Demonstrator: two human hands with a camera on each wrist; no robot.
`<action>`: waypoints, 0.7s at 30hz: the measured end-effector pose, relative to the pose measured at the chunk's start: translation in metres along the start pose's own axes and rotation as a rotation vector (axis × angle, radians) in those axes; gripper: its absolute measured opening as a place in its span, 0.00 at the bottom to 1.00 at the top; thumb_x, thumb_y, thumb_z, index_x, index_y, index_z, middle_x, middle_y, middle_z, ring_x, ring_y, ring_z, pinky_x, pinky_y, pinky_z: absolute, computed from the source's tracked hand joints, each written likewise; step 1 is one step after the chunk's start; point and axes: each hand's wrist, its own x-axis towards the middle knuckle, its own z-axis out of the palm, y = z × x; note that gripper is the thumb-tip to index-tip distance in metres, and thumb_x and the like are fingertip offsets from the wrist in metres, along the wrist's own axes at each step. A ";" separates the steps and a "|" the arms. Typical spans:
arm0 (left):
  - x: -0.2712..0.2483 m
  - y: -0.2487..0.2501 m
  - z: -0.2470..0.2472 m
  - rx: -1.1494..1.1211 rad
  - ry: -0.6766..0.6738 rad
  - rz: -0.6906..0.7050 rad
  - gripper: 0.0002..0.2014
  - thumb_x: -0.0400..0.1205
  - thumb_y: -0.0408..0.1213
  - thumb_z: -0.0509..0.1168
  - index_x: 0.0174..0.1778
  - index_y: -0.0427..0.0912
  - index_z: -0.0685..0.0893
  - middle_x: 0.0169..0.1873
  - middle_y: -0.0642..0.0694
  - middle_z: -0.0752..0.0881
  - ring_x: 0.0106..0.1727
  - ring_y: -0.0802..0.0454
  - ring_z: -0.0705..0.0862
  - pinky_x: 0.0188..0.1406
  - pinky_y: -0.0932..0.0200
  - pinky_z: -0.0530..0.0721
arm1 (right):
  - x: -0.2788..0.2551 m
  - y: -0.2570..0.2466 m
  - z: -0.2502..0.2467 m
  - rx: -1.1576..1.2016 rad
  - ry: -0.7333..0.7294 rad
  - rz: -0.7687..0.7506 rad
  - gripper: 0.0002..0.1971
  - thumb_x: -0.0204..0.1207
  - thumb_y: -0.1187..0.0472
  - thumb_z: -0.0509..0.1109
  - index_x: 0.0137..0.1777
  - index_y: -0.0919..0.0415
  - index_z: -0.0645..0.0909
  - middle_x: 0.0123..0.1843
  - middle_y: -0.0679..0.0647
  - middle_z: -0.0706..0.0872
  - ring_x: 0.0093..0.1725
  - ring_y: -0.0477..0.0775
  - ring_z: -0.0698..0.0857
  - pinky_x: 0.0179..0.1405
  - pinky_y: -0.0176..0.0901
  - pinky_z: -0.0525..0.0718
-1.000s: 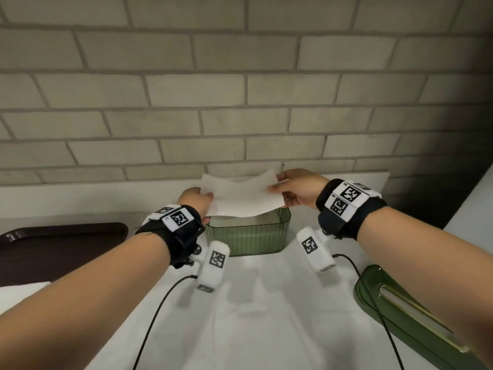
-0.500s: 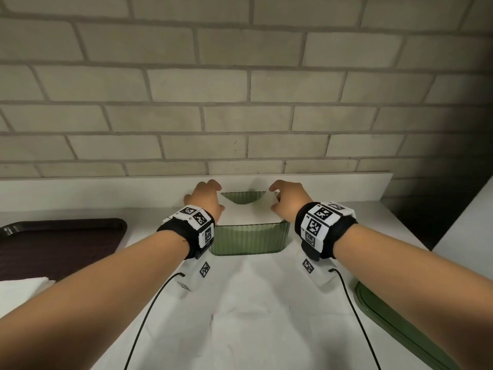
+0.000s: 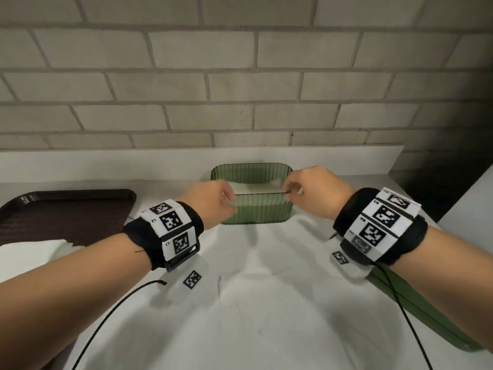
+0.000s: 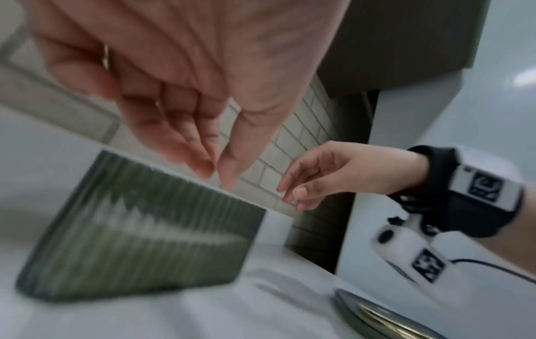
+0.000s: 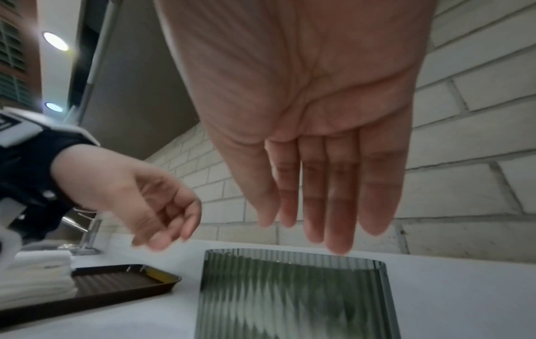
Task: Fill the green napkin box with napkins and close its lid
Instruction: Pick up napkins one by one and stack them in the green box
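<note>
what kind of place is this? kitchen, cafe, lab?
Probably a cafe or canteen service counter. Cues: a brown serving tray holding a stack of napkins, a green napkin box on the white counter, and a brick-tile wall behind.

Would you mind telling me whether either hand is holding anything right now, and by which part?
Nothing is held. The left hand and right hand hover empty above the green napkin box, with a napkin lying inside.

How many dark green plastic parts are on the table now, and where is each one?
2. The ribbed green napkin box stands open near the wall, between both hands, with napkins inside. Its lid lies flat at the table's right edge, partly hidden under the right forearm.
</note>
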 end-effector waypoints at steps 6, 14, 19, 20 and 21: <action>-0.051 0.004 0.045 -0.018 -0.285 0.133 0.07 0.75 0.47 0.71 0.45 0.56 0.81 0.35 0.60 0.82 0.36 0.66 0.77 0.46 0.65 0.77 | -0.072 -0.001 0.009 0.041 -0.348 -0.014 0.15 0.70 0.50 0.76 0.55 0.48 0.82 0.40 0.41 0.82 0.40 0.43 0.80 0.42 0.37 0.78; -0.082 0.032 0.088 0.171 -0.368 0.102 0.21 0.68 0.66 0.67 0.50 0.58 0.81 0.47 0.61 0.84 0.52 0.59 0.82 0.50 0.60 0.79 | -0.165 0.022 0.044 -0.114 -0.516 0.177 0.26 0.68 0.33 0.69 0.58 0.49 0.74 0.35 0.39 0.69 0.43 0.45 0.75 0.39 0.35 0.72; -0.081 0.043 0.098 0.194 -0.443 0.088 0.29 0.66 0.67 0.69 0.58 0.58 0.76 0.51 0.60 0.84 0.54 0.57 0.82 0.49 0.60 0.77 | -0.209 0.027 0.050 -0.034 -0.499 0.279 0.34 0.62 0.29 0.70 0.61 0.49 0.68 0.50 0.42 0.76 0.50 0.46 0.79 0.50 0.36 0.77; -0.081 0.045 0.100 0.184 -0.467 0.087 0.29 0.66 0.65 0.71 0.59 0.57 0.75 0.51 0.59 0.84 0.53 0.56 0.82 0.49 0.60 0.78 | -0.214 0.027 0.052 -0.012 -0.494 0.291 0.33 0.62 0.30 0.71 0.58 0.49 0.66 0.52 0.43 0.75 0.51 0.46 0.79 0.50 0.37 0.77; -0.080 0.046 0.101 0.177 -0.489 0.092 0.29 0.66 0.62 0.73 0.60 0.56 0.75 0.50 0.58 0.84 0.53 0.56 0.83 0.51 0.59 0.79 | -0.217 0.027 0.055 -0.003 -0.481 0.298 0.32 0.61 0.31 0.72 0.55 0.49 0.64 0.52 0.44 0.74 0.49 0.47 0.78 0.48 0.36 0.75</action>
